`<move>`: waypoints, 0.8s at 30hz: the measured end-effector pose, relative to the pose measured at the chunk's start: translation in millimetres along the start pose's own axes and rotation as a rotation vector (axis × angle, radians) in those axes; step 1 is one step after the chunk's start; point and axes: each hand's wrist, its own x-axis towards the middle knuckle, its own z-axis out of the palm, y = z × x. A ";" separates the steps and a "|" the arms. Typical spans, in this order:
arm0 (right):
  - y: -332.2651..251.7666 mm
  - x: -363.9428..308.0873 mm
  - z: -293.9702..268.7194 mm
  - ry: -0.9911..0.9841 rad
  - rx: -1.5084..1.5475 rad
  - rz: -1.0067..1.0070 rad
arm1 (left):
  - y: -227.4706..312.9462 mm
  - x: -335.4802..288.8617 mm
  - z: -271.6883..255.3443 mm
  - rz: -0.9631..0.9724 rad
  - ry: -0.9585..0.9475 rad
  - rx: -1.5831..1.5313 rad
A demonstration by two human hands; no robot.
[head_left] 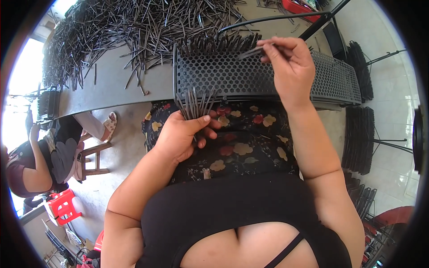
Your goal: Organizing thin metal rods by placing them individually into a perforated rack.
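My left hand (183,134) is closed round a bunch of thin dark sticks (195,103), held upright over my lap at the table's near edge. My right hand (292,62) pinches one or more of the same thin sticks (250,53) between thumb and fingers; motion blurs their tips. It hovers above a black perforated rack (223,76) full of round holes. Along the rack's far side stand rows of dark sticks (219,43), set upright in the holes. The rack's near rows of holes hold none.
A big heap of loose dark sticks (134,27) covers the table's far left. A black metal bar (272,18) arches behind the rack. At far right is a red tray (299,9). Dark racks (359,138) hang at right. Another person (49,152) sits at left, near a red stool (65,207).
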 end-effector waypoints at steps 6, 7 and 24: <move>17.6 15.2 -0.7 -0.024 -0.105 -0.046 | 0.2 0.5 -3.4 -0.072 0.006 -0.097; 18.2 14.5 0.4 -0.032 -0.180 -0.036 | -0.5 0.4 -3.5 -0.079 0.004 -0.109; 27.6 35.4 12.6 -0.168 -0.706 -0.567 | -6.2 3.0 -5.0 0.021 -0.021 -0.076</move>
